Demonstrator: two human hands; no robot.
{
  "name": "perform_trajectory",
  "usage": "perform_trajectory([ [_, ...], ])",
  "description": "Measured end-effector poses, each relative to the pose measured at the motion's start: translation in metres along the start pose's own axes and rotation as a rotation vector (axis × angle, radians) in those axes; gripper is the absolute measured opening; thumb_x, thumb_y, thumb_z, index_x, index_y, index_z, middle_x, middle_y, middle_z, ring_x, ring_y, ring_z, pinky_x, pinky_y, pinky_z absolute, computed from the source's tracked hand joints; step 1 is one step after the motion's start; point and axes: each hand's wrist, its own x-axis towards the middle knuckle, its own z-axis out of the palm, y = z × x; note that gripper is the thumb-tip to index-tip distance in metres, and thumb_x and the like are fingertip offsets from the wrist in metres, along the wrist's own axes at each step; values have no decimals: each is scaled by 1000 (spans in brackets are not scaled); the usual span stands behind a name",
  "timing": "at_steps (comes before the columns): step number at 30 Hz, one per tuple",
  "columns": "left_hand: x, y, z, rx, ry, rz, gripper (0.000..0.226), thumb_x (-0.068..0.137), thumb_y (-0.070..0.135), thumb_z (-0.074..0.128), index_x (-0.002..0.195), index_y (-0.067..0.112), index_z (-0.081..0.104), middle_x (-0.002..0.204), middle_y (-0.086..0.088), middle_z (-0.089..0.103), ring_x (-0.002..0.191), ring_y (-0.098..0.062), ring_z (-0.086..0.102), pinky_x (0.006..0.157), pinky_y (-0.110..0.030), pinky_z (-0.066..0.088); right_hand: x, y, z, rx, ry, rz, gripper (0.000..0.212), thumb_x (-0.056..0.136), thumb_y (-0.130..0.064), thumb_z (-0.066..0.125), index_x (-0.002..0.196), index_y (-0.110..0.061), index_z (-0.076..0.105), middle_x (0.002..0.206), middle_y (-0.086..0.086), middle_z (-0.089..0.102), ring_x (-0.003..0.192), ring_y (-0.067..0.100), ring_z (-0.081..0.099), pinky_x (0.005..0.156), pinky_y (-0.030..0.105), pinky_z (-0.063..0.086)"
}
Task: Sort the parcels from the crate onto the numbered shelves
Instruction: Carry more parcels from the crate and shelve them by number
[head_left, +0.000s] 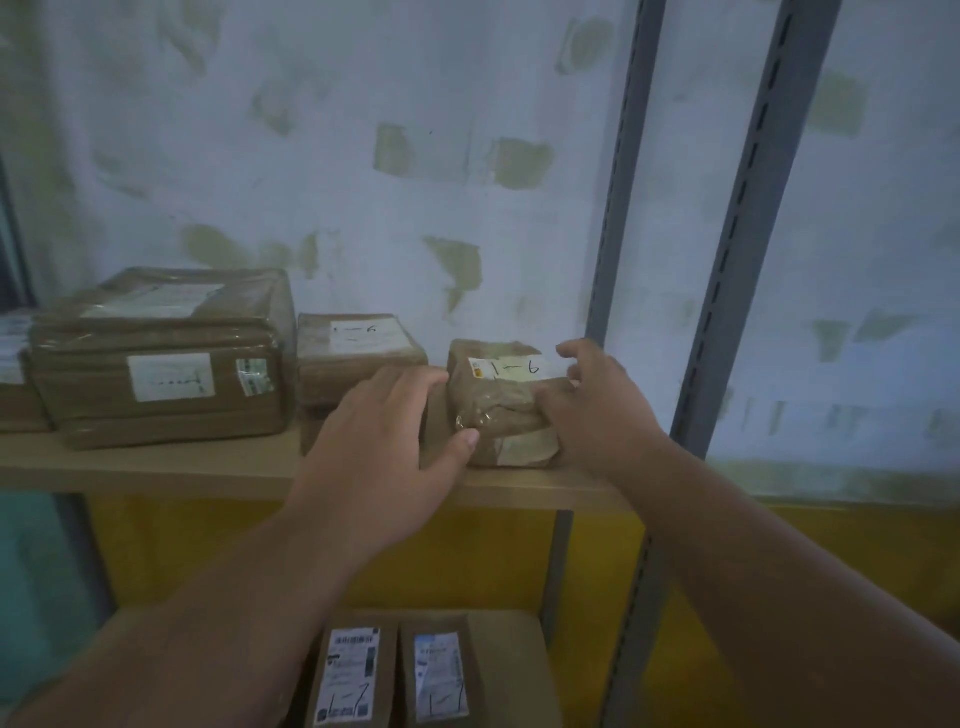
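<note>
Brown taped parcel (501, 402) marked 1-6 sits on the wooden shelf (156, 465); right hand (597, 405) grips it, left hand (384, 457) apparently touches it, fingers relaxed.

both forearms bare to the frame edge; left hand (382, 457) and right hand (597, 410) ungloved
</note>
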Motion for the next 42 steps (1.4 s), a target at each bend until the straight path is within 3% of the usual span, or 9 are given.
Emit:
perform_trajectory([
  [4, -5, 1, 2, 31, -22, -32, 60, 91, 59, 49, 143, 29, 41, 136, 10, 49, 121, -10, 47, 96, -30, 43, -9, 2, -10, -103, 47, -116, 50, 95, -39, 60, 141, -33, 41, 140, -4, 46, 120, 13, 48, 82, 25, 41],
  [10, -33, -8, -10, 124, 4, -131, 59, 93, 56, 52, 145, 30, 41, 138, 13, 48, 124, -6, 45, 98, -25, 38, -38, -21, -2, -159, 5, -371, 44, 91, -61, 51, 129, -44, 39, 133, -15, 45, 120, 11, 50, 97, 40, 50],
  [15, -75, -30, -38, 203, 13, -211, 59, 90, 59, 51, 141, 29, 46, 133, 9, 54, 119, -12, 53, 90, -27, 39, -69, -65, 23, -109, 3, -556, 47, 93, -52, 57, 133, -31, 46, 118, -20, 36, 112, 1, 41, 91, 25, 37],
  [20, -130, -75, -94, 234, 57, -324, 61, 88, 63, 48, 141, 32, 45, 133, 11, 52, 122, -13, 50, 97, -34, 42, -113, -131, 69, -44, -65, -687, 53, 92, -52, 57, 139, -32, 44, 128, -16, 43, 122, 3, 41, 99, 25, 37],
  [25, -216, -151, -185, 346, 91, -465, 61, 90, 63, 51, 138, 27, 49, 132, 6, 56, 119, -17, 54, 95, -37, 44, -167, -227, 146, 31, -121, -790, 53, 93, -53, 58, 140, -34, 43, 127, -18, 41, 116, -2, 36, 93, 21, 29],
  [31, -327, -248, -309, 543, 83, -672, 65, 81, 68, 39, 131, 28, 54, 123, 4, 60, 114, -22, 55, 95, -39, 46, -245, -364, 266, 174, -240, -934, 50, 90, -47, 62, 132, -21, 53, 126, -2, 55, 119, 14, 50, 94, 23, 32],
  [34, -370, -284, -359, 612, 56, -749, 59, 85, 66, 49, 131, 31, 53, 124, 6, 59, 113, -19, 55, 93, -36, 47, -271, -420, 314, 228, -336, -981, 55, 87, -51, 56, 134, -23, 50, 129, -1, 55, 122, 17, 50, 100, 31, 40],
  [37, -401, -326, -397, 655, 55, -823, 54, 86, 61, 57, 130, 30, 54, 124, 4, 61, 110, -20, 57, 89, -37, 48, -286, -467, 361, 255, -387, -1025, 55, 87, -52, 54, 135, -24, 49, 128, -1, 54, 121, 17, 50, 98, 30, 39],
  [42, -434, -411, -431, 680, 70, -953, 58, 83, 65, 45, 130, 31, 53, 124, 6, 60, 111, -21, 57, 90, -37, 47, -294, -533, 457, 313, -461, -1061, 55, 86, -52, 56, 134, -25, 50, 127, -1, 55, 118, 17, 51, 93, 29, 37],
])
